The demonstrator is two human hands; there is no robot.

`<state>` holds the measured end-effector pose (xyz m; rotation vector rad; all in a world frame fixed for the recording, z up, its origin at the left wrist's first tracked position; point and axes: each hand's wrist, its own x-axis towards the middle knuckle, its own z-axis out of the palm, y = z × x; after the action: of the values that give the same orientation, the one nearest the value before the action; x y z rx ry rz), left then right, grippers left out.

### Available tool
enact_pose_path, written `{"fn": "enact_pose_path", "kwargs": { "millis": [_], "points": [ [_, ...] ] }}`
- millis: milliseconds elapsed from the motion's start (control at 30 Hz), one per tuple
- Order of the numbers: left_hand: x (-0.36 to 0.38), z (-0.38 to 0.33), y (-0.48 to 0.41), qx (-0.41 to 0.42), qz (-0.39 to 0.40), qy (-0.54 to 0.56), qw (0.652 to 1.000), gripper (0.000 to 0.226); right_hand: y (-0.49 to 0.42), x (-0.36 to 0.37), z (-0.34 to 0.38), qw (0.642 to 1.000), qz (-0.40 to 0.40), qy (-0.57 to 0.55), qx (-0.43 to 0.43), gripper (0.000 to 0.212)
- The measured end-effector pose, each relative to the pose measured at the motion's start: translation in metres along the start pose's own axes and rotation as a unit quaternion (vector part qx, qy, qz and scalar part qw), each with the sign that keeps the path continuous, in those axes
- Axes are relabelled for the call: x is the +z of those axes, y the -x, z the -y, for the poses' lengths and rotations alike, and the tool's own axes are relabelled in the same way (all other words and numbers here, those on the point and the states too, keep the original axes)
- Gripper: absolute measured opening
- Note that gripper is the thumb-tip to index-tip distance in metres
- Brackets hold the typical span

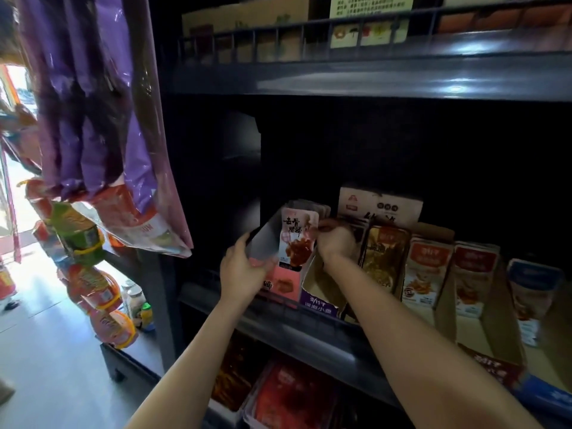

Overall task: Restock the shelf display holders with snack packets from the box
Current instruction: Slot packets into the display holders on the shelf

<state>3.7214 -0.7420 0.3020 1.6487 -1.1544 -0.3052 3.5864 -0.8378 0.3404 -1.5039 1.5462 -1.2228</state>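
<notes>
A: What's the room like?
B: You're facing a dark metal shelf unit (371, 78), dim inside. Grey tile floor (46, 351) at lower left of frame, w/ bright daylight at the far left edge.

A: Top shelf?
B: There's a wire rail (278, 35) along the front and brown cardboard cartons (247, 13) behind it, at top of frame.

A: Hands?
B: Your L hand (244, 267), frame centre, curls round the dark side wall of the pink holder (278, 283). Your R hand (335, 243), just right of it, pinches the right edge of the pink packet (298, 239). It's a bit blurred.

A: Where's that packet?
B: Upright at the front of that holder, w/ more packets stacked behind it, at the left end of the mid shelf.

A: Materials?
B: The packet is glossy film, white-pink w/ a red food photo. The holders are folded cardboard w/ open tops and slanted sides. Next right is a purple holder (318, 301) w/ brown card inside.

A: Any writing?
B: Black brush-style Chinese chars on the packet, white Chinese chars on the purple front. The small print is too tiny to read.

A: Anything else?
B: Further right in the row are brown-yellow packets (382, 258), red-white packets (425, 270) and blue-topped packets (532, 283). At upper left, glossy purple bags (93, 103) hang, w/ a strip of bottles (80, 233) below.
</notes>
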Motion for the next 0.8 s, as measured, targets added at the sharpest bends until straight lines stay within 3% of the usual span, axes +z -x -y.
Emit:
{"fn": "enact_pose_path", "kwargs": {
  "millis": [233, 500, 600, 700, 800],
  "points": [
    [0.005, -0.001, -0.003, -0.016, -0.008, 0.027, 0.999, 0.074, -0.006, -0.006, -0.003, 0.999, 0.042, -0.013, -0.016, 0.022],
    [0.007, 0.000, -0.006, -0.023, -0.010, 0.032, 0.999, 0.071, -0.017, -0.003, -0.010, 0.991, 0.009, 0.128, -0.026, 0.038],
    [0.008, -0.001, -0.006, -0.023, -0.014, 0.028, 0.999, 0.069, -0.017, -0.001, -0.010, 0.992, -0.031, 0.118, -0.021, 0.040],
    [0.008, -0.001, -0.005, -0.030, -0.014, 0.019, 0.999, 0.069, -0.014, -0.004, -0.006, 0.992, -0.012, 0.127, -0.009, 0.039],
    [0.006, -0.003, -0.002, -0.027, -0.012, -0.016, 0.999, 0.071, -0.005, -0.014, -0.004, 0.997, -0.014, 0.062, -0.054, 0.036]
  ]
}}
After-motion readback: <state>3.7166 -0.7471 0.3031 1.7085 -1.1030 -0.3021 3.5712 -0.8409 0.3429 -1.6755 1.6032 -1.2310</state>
